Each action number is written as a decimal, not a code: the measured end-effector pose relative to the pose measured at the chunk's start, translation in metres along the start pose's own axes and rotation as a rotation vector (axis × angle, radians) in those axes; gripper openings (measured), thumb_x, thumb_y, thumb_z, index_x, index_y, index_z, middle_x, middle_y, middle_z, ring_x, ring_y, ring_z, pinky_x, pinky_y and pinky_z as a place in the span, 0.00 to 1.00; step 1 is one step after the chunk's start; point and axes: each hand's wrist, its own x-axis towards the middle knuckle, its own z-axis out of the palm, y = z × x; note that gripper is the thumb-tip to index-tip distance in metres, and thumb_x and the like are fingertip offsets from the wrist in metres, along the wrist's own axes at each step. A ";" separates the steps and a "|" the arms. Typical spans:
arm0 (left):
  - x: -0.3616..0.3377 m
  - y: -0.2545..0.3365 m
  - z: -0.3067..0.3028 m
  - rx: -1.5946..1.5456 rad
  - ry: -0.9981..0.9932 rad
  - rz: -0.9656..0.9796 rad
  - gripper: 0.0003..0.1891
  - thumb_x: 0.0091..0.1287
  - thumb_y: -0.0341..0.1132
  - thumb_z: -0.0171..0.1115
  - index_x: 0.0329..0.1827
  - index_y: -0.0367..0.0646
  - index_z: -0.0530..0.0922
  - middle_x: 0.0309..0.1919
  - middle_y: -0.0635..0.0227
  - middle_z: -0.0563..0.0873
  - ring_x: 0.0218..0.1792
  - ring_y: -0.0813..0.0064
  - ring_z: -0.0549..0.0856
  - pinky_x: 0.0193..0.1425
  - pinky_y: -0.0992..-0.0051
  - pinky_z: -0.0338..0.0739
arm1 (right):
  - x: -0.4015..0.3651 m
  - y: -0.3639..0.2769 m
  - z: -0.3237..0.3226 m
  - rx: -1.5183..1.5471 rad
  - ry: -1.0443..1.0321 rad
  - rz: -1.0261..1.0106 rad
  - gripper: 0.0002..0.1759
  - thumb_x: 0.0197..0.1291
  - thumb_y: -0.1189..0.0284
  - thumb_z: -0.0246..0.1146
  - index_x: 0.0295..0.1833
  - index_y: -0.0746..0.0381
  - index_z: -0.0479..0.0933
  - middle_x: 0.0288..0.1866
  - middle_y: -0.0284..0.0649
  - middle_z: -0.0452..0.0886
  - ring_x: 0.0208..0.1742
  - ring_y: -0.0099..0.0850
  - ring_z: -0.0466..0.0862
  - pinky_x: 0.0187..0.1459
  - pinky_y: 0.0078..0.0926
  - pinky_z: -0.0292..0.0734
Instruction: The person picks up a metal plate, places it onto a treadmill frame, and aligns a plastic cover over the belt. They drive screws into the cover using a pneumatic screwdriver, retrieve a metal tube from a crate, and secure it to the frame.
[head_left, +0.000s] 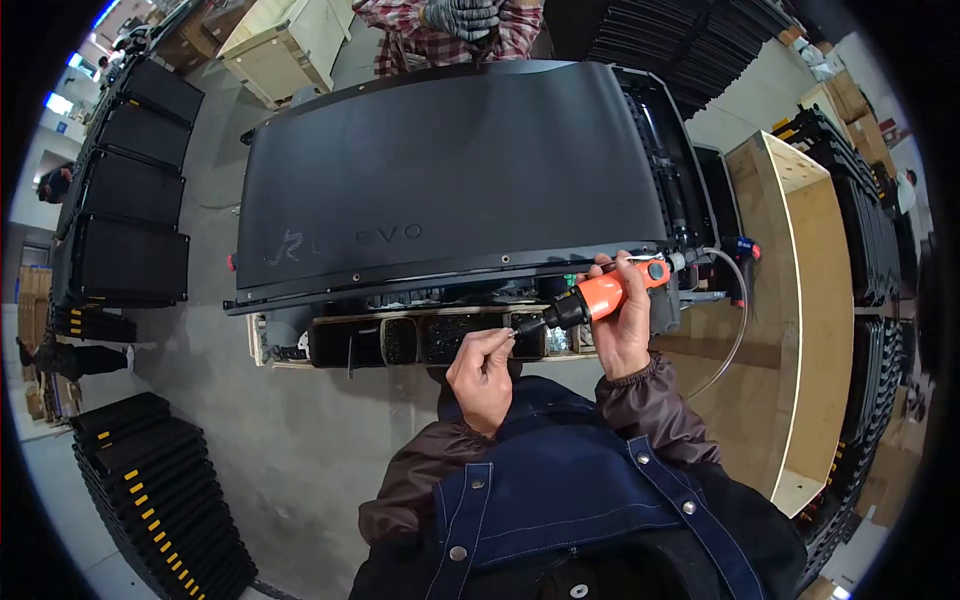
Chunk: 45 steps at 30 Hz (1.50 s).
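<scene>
In my right hand [626, 330] is an orange and black air screwdriver [602, 296], its black nose pointing left and slightly down. A clear air hose [742, 325] runs from its rear end and curves down at the right. My left hand [482, 382] pinches at the driver's tip, with a tiny light-coloured piece, perhaps a screw, between thumb and forefinger. Just beyond both hands lies a large black panel [450, 170] with "EVO" lettering and holes along its near edge. Black bins [402, 340] of small dark parts sit under that edge.
Across the panel stands a person in a checked shirt [400, 20] with gloved hands [462, 15]. An open wooden crate [815, 330] is at the right; another wooden crate [280, 50] stands at the back left. Stacked black panels [165, 500] line the left side.
</scene>
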 end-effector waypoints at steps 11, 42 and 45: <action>0.054 -0.081 0.064 -1.631 -0.110 -1.195 0.15 0.78 0.48 0.59 0.47 0.45 0.79 0.34 0.76 0.82 0.34 0.83 0.82 0.37 0.84 0.81 | 0.030 -0.001 0.066 -0.417 -0.466 -0.477 0.24 0.62 0.81 0.70 0.61 0.67 0.71 0.52 0.49 0.84 0.51 0.40 0.88 0.57 0.39 0.85; 0.083 -0.109 0.022 -0.735 0.363 -1.007 0.27 0.70 0.51 0.72 0.62 0.40 0.81 0.56 0.61 0.83 0.60 0.68 0.82 0.67 0.52 0.77 | 0.071 0.033 0.156 -1.178 -1.272 0.006 0.15 0.46 0.77 0.72 0.42 0.65 0.82 0.37 0.36 0.87 0.37 0.24 0.83 0.43 0.26 0.81; 0.082 -0.113 0.025 -0.696 0.412 -1.030 0.28 0.67 0.53 0.74 0.56 0.37 0.82 0.56 0.60 0.82 0.60 0.68 0.82 0.65 0.52 0.80 | 0.078 0.038 0.149 -1.113 -1.244 0.060 0.16 0.45 0.76 0.73 0.43 0.65 0.82 0.37 0.36 0.87 0.36 0.26 0.84 0.43 0.27 0.81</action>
